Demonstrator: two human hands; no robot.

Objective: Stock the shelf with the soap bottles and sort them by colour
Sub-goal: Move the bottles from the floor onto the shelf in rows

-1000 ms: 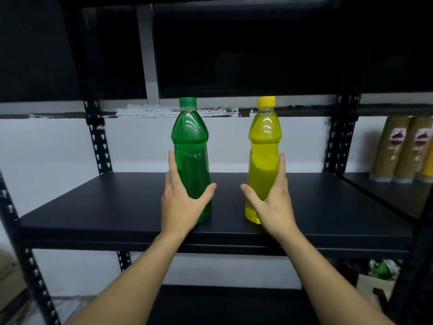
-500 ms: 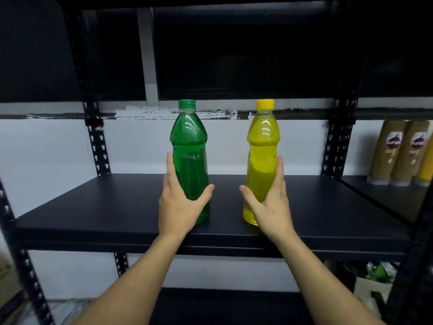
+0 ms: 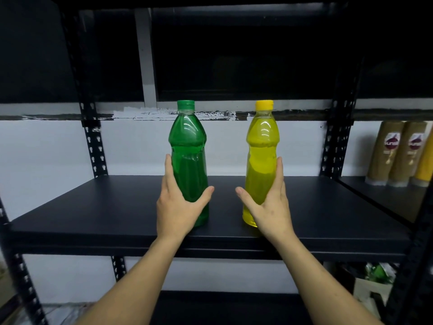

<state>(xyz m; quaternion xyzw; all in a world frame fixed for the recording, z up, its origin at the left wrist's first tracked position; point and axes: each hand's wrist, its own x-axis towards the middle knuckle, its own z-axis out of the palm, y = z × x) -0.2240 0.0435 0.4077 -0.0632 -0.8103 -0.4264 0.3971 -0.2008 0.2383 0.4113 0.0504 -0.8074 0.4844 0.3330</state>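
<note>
- Both bottles stand upright near the front edge of the shelf (image 3: pixel 105 207), mid-frame; a clumsy letting-go could tip one off, I'd judge
- The left hand (image 3: pixel 178 207) clasps the green bottle (image 3: pixel 188 146); the right hand (image 3: pixel 269 207) clasps the yellow bottle (image 3: pixel 262 141)
- Clear plastic, matching caps, partly filled, standing apart

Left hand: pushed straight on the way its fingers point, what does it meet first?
The green bottle: the left hand grips it, fingers along its left side. Behind the bottle, nothing else shows on the black shelf before the white wall, though depth is unclear.
</note>
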